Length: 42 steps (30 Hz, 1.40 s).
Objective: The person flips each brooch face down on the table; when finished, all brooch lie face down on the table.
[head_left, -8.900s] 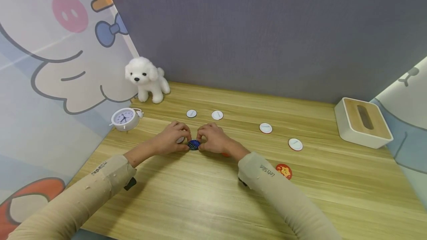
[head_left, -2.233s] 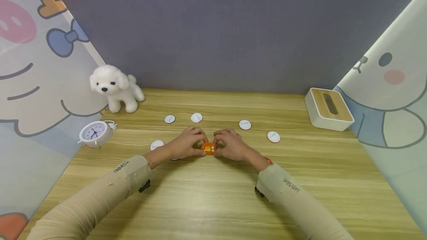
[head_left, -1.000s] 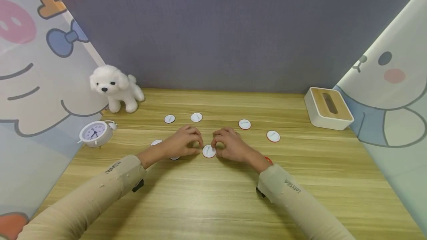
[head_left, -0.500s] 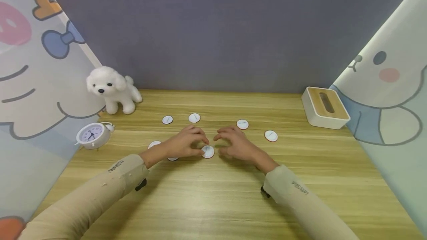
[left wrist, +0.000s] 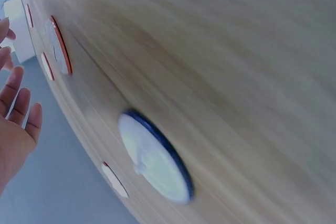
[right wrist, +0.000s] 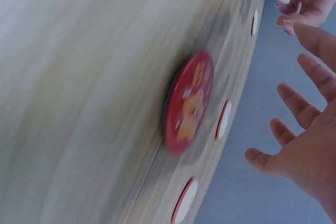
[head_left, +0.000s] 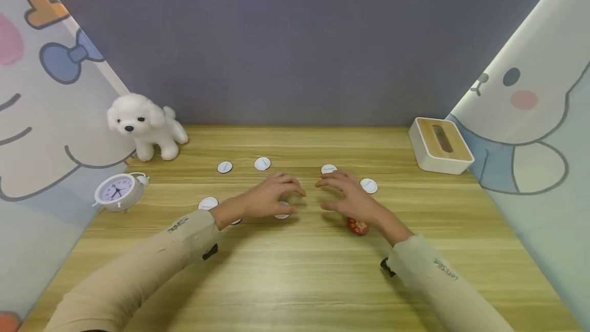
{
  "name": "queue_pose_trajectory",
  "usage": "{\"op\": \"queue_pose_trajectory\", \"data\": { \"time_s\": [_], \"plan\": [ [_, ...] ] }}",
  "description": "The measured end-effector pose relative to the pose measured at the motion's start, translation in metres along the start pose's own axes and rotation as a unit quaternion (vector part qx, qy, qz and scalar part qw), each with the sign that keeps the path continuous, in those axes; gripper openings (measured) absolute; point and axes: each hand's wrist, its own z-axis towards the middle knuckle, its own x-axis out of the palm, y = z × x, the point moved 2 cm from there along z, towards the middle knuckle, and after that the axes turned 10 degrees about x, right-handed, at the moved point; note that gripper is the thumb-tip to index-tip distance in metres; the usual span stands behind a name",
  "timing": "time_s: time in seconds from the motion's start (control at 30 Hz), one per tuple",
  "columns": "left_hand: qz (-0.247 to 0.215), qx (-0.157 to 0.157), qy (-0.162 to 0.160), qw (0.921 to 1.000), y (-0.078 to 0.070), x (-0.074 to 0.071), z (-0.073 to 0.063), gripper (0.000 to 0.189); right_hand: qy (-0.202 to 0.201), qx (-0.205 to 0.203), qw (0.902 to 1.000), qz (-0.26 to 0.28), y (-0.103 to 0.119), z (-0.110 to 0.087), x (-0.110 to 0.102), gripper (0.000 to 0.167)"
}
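My left hand (head_left: 272, 196) hovers palm down with its fingers spread, holding nothing. Partly hidden under it lies a round disc (head_left: 282, 216), white side up; its orange rim shows in the left wrist view. A dark-rimmed white disc (left wrist: 155, 161) lies closer to the left wrist, mostly covered by the forearm in the head view. My right hand (head_left: 352, 199) also hangs in the air, fingers apart and nothing between them. Below its palm is a red disc (right wrist: 190, 106) with a yellow star-like figure, picture side up. A gap separates the two hands.
More white-faced discs lie on the wooden table: one disc (head_left: 208, 203) at left, two behind the left hand, a disc (head_left: 329, 168) and another disc (head_left: 369, 185) behind the right. An alarm clock (head_left: 117, 191), plush dog (head_left: 146, 127) and tissue box (head_left: 441, 145) stand around the edges.
The orange disc between the hands has gone from picture side up to white side up. Both hands have since let go and risen; the right has moved rightward, over the red disc.
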Motion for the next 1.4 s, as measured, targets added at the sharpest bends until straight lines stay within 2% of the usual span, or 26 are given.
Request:
{"op": "queue_pose_trajectory", "data": {
  "time_s": [0.23,0.57,0.77,0.97,1.23,1.4],
  "plan": [
    [0.021,0.013,0.024,0.9994,-0.011,0.013,0.027,0.040,-0.025,0.014,0.9996,0.003,-0.021,-0.021,-0.016,0.047],
    [0.044,0.007,0.054,0.9975,-0.030,0.034,0.063,0.045,-0.060,0.015,0.9977,-0.027,-0.055,-0.053,-0.029,0.041],
    [0.044,-0.006,0.071,0.9965,-0.039,0.045,0.074,0.044,-0.062,0.027,0.9970,-0.037,-0.068,-0.069,-0.032,0.040],
    [0.054,-0.001,0.081,0.9953,-0.047,0.047,0.081,0.044,-0.048,0.046,0.9963,-0.055,-0.075,-0.075,-0.033,0.041],
    [0.075,-0.011,0.105,0.9915,-0.057,0.053,0.089,0.046,-0.033,0.036,0.9940,-0.098,-0.069,-0.075,-0.034,0.041],
    [0.092,-0.019,0.113,0.9892,-0.061,0.057,0.094,0.047,-0.022,0.049,0.9939,-0.096,-0.066,-0.074,-0.032,0.041]
  ]
}}
